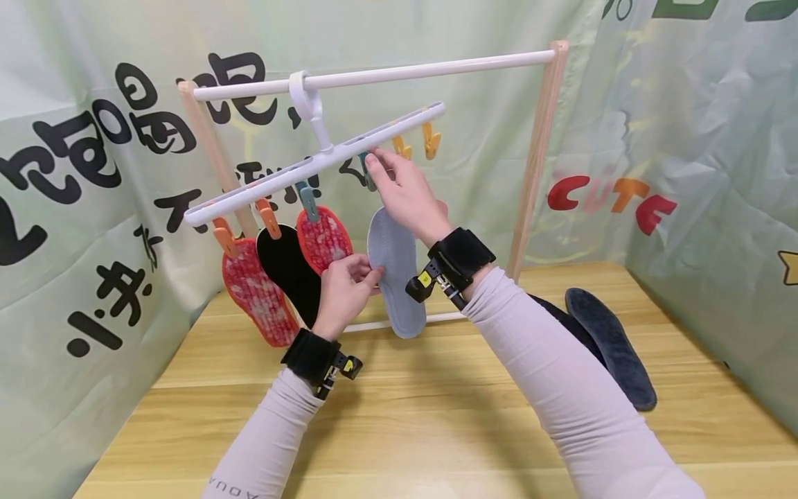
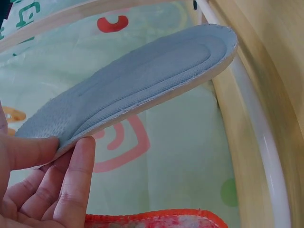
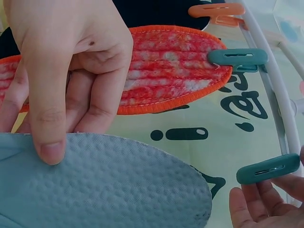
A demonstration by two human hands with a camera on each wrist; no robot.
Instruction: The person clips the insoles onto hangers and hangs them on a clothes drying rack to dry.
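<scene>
My left hand (image 1: 345, 290) pinches a grey-blue insole (image 1: 397, 284) by its edge, thumb on the face and fingers behind. The insole hangs upright, its upper end just below a teal clothespin (image 3: 268, 169). My right hand (image 1: 408, 194) pinches that clothespin on the white hanger bar (image 1: 258, 187), and the insole is apart from it in the right wrist view. To the left, a red patterned insole (image 1: 324, 239) with orange trim hangs from another teal clothespin (image 1: 307, 201). Farther left are a black insole (image 1: 283, 260) and a second red insole (image 1: 258, 294), each in an orange clothespin.
The hanger hooks onto a white rail (image 1: 424, 71) between wooden posts and tilts up to the right. Yellow clothespins (image 1: 431, 141) hang at its right end. Dark insoles (image 1: 614, 346) lie on the wooden table (image 1: 399, 416) at right. Printed cloth surrounds the back and sides.
</scene>
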